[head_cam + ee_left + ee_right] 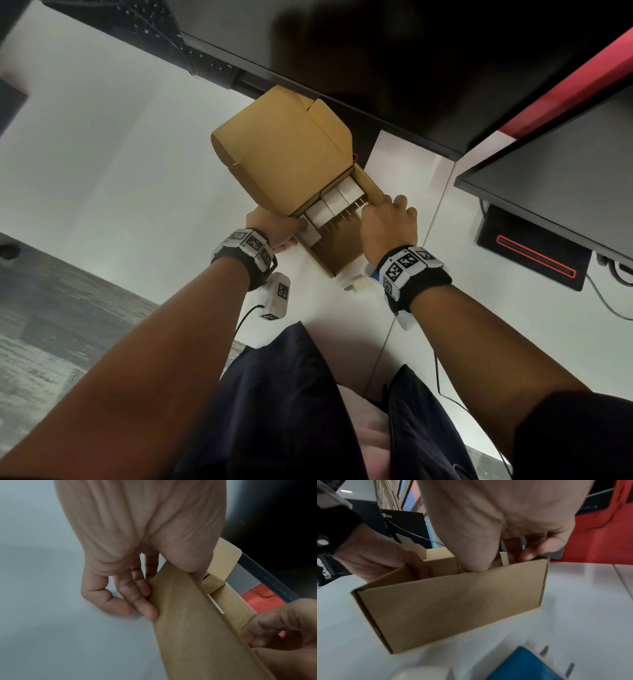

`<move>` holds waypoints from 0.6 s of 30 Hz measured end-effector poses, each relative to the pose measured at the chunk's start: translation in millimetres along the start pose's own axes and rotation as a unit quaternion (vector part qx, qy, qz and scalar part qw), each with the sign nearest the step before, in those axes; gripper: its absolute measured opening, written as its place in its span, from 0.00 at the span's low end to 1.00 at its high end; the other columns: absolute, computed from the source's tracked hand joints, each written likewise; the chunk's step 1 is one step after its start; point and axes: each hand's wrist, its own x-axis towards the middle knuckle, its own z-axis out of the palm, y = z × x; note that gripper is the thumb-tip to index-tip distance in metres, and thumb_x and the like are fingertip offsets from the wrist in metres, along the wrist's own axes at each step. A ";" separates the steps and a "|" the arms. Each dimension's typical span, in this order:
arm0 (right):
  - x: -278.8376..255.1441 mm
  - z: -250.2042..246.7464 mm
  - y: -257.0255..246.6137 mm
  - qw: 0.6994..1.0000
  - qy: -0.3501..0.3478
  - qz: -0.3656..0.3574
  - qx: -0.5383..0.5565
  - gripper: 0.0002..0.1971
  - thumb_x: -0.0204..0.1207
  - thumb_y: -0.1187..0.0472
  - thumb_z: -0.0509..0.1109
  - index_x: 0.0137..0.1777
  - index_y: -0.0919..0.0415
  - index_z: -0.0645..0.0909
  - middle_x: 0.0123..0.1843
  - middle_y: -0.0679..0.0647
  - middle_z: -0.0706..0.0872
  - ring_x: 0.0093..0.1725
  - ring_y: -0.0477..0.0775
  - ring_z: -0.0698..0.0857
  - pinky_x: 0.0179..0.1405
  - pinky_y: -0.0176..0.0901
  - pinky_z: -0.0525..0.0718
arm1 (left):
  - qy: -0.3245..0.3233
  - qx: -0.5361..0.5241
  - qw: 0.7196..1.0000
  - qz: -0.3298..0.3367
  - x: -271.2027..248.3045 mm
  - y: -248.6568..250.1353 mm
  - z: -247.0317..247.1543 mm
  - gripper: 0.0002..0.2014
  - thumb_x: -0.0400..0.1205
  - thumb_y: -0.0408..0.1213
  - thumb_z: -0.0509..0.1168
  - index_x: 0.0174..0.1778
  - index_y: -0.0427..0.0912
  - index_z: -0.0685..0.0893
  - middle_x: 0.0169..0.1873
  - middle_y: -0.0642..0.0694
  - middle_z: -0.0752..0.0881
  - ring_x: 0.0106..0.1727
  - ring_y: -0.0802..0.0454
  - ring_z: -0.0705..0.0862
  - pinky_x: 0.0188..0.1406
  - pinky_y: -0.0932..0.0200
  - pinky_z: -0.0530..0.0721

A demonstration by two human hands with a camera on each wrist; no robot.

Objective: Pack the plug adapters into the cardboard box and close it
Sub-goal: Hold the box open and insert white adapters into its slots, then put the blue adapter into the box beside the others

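Note:
The brown cardboard box (281, 154) stands on the white table with its lid tilted up over the far side. Several white plug adapters (334, 202) sit in a row inside, prongs toward me. My left hand (291, 228) pinches the box's left end wall (188, 628), fingers (145, 609) outside and thumb over the rim. My right hand (371, 207) reaches into the right end with thumb and fingers (527, 553) curled together. A white adapter (359, 212) shows under them. The near wall (453, 601) hides what they hold in the right wrist view.
One loose white adapter (357, 282) lies on the table beside my right wrist, next to a blue pronged item (525, 666). Dark monitors stand behind and to the right, one on a black base with a red strip (534, 255). The table edge and grey carpet (51, 308) are at left.

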 end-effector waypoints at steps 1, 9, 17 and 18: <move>-0.2 1.2 0.6 1.000 0.007 -0.009 0.005 0.04 0.78 0.64 0.69 0.48 0.60 0.85 0.52 0.59 0.83 0.59 0.64 0.78 0.57 0.58 0.80 | -0.002 0.000 1.000 0.002 -0.1 0.1 -0.3 0.15 0.77 0.42 0.79 0.56 0.38 0.91 0.35 0.44 0.94 0.43 0.48 0.96 0.52 0.50 0.97; -23.3 20.5 51.3 0.922 0.156 -0.015 0.354 0.19 0.78 0.64 0.72 0.67 0.56 0.75 0.61 0.58 0.77 0.51 0.55 0.81 0.47 0.45 0.85 | -0.009 0.007 1.000 0.009 -1.1 1.0 -1.2 0.10 0.76 0.41 0.79 0.47 0.41 0.88 0.36 0.43 0.94 0.51 0.45 0.97 0.53 0.50 0.96; -69.5 80.0 77.8 0.907 -0.023 0.001 0.420 0.37 0.67 0.57 0.85 0.75 0.59 0.74 0.66 0.55 0.75 0.58 0.52 0.80 0.59 0.44 0.83 | -0.004 0.008 1.000 -0.001 0.8 1.1 0.3 0.17 0.75 0.41 0.80 0.56 0.39 0.88 0.37 0.43 0.93 0.37 0.53 0.94 0.27 0.61 0.88; -69.7 83.9 75.6 0.916 -0.027 -0.008 0.400 0.39 0.68 0.54 0.85 0.77 0.60 0.73 0.66 0.55 0.75 0.60 0.51 0.80 0.60 0.41 0.81 | -0.002 0.005 1.000 -0.003 1.0 1.2 0.9 0.17 0.74 0.41 0.81 0.56 0.40 0.88 0.39 0.43 0.93 0.36 0.54 0.94 0.24 0.63 0.87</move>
